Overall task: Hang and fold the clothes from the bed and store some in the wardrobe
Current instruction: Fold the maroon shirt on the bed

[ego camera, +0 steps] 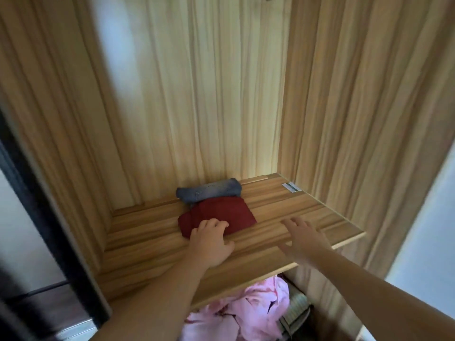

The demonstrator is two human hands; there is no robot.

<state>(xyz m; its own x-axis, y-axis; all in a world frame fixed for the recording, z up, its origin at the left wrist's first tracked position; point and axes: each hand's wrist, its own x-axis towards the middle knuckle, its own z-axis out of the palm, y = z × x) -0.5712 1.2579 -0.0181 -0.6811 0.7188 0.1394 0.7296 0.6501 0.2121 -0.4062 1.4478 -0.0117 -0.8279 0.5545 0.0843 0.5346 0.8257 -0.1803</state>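
On the wardrobe shelf (307, 210), the left hand (211, 242) rests its curled fingers (216, 223) on the near edge of the folded red garment (221, 214). A folded denim piece (209, 190) lies just behind. The right hand (305, 239) hovers beside, fingers spread, holding nothing.

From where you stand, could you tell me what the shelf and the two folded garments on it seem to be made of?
The wardrobe shelf looks like wood-grain laminate board: streaked, smooth, pale-edged. The folded dark red garment seems a soft matte cloth, perhaps cotton. The rolled blue-grey garment behind it looks like faded denim.
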